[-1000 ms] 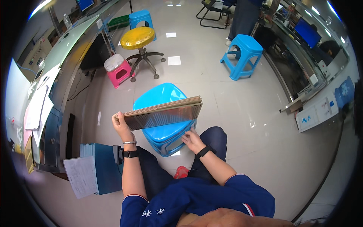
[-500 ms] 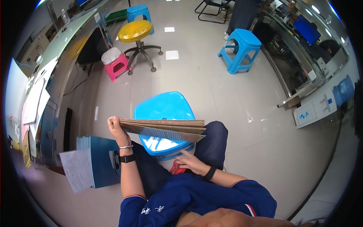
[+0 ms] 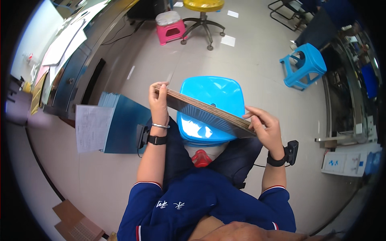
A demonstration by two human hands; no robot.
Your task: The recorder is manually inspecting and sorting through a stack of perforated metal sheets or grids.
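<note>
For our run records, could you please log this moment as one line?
board stack: slanted over blue stool | left grip: holding left end | right grip: at right end, contact unclear

Two white chars (image 3: 161, 204) on L chest of navy shirt (image 3: 189, 190). White sheet (image 3: 93, 127) beside blue stack (image 3: 126, 127): rows of small print, form-like, too tiny to read. White boxy unit (image 3: 345, 170), far R: a few blue marks (image 3: 333, 162), poss. a logo, but too blurred to make out.
</note>
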